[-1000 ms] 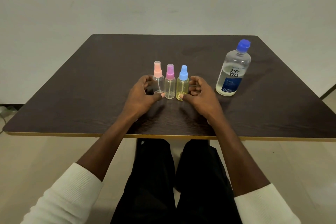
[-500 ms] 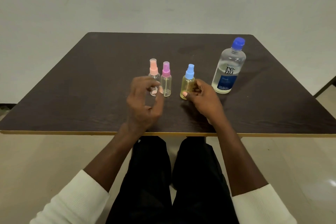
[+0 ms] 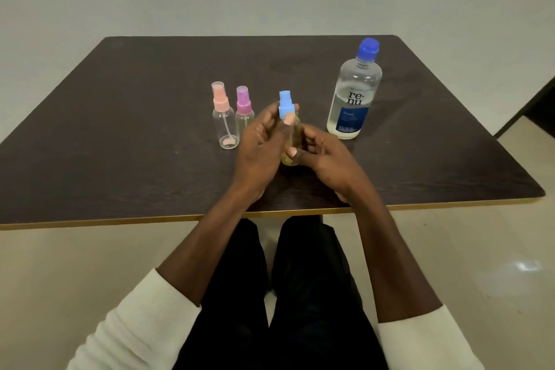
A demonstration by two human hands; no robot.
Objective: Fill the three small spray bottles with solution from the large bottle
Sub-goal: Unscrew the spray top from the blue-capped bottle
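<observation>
The blue-capped spray bottle (image 3: 286, 108), with a yellowish body, is held upright above the table. My right hand (image 3: 324, 156) grips its body from the right. My left hand (image 3: 261, 141) pinches its blue spray head with thumb and fingers. To the left stand the pink-capped spray bottle (image 3: 223, 117) and the purple-capped spray bottle (image 3: 244, 109), side by side on the dark table (image 3: 120, 129). The large bottle (image 3: 354, 93), clear with a blue cap and a blue label, stands upright to the right of my hands, capped.
The table's near edge (image 3: 150, 221) has a light trim, and my legs in black trousers are under it. A pale wall lies behind the table, and a dark object (image 3: 537, 105) stands at the far right.
My right hand has lifted the blue-capped bottle off the table and nearer to me. My left hand left the pink and purple bottles and took hold of the blue spray head.
</observation>
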